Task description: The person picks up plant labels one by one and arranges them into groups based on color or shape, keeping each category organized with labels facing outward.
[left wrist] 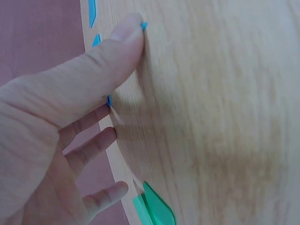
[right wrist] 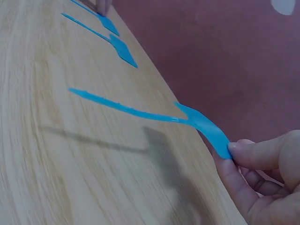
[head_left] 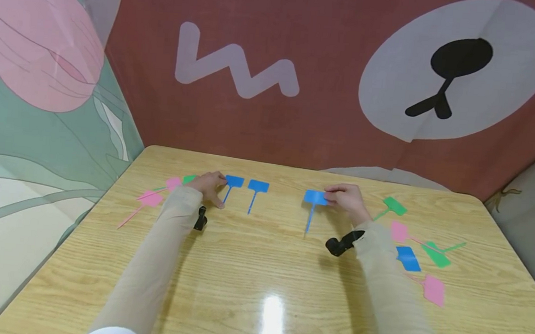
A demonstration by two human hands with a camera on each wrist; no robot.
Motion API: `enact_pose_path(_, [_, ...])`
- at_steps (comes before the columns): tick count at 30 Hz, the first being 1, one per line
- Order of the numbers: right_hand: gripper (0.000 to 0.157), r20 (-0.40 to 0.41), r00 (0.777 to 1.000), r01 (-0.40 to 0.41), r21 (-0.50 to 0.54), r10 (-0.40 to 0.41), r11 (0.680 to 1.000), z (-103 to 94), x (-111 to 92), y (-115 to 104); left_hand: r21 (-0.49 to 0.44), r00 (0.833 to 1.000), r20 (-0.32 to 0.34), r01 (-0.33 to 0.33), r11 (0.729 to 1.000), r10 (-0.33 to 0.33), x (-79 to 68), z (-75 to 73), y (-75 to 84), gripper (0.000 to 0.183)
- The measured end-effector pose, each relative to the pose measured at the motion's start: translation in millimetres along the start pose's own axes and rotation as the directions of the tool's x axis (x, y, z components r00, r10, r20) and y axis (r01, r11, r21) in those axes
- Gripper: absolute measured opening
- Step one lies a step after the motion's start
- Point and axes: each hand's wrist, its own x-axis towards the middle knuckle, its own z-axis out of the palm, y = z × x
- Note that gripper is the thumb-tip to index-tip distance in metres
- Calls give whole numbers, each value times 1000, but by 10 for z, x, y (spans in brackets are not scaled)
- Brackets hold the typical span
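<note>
My right hand point(head_left: 347, 200) pinches one corner of a blue T-shaped plant label point(head_left: 314, 197) between thumb and fingers. In the right wrist view this label point(right wrist: 211, 133) is raised off the table, its shadow lying apart on the wood. My left hand point(head_left: 207, 184) rests at another blue plant label point(head_left: 235, 181), fingers at its head and thumb near the stem's tip. The left wrist view shows that hand point(left wrist: 61, 122) with its fingers spread and fairly straight, hiding most of the label. Between the hands a third blue plant label point(head_left: 258, 186) lies flat, stem toward me.
Pink labels point(head_left: 152, 199) and a green label point(head_left: 189, 178) lie left of my left hand. Beside my right forearm are scattered green labels point(head_left: 395, 206), pink labels point(head_left: 434, 290) and a blue label point(head_left: 408, 258). A printed wall covering point(head_left: 251, 129) rises behind the wooden table point(head_left: 230, 279).
</note>
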Motion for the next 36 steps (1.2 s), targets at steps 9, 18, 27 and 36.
enact_pose_path(9, [31, -20, 1000, -15, 52, 16, 999, 308, 114, -16, 5, 1000, -5, -9, 1000, 9, -3, 12, -36, 82])
enact_pose_path(18, [29, 13, 999, -32, 57, 32, 998, 531, 179, -1, -5, 1000, -8, -5, 1000, 5, -30, 3, -41, 80])
enact_pose_path(27, [23, -5, 1000, -11, -27, 11, 1000, 650, 261, -71, 17, 1000, 1, -18, 1000, 18, -42, -8, 4, 80])
enact_pose_path(36, [12, -78, 995, 36, -297, -61, 954, 778, 368, -63, 20, 1000, 1, -8, 1000, 8, -35, -4, 5, 81])
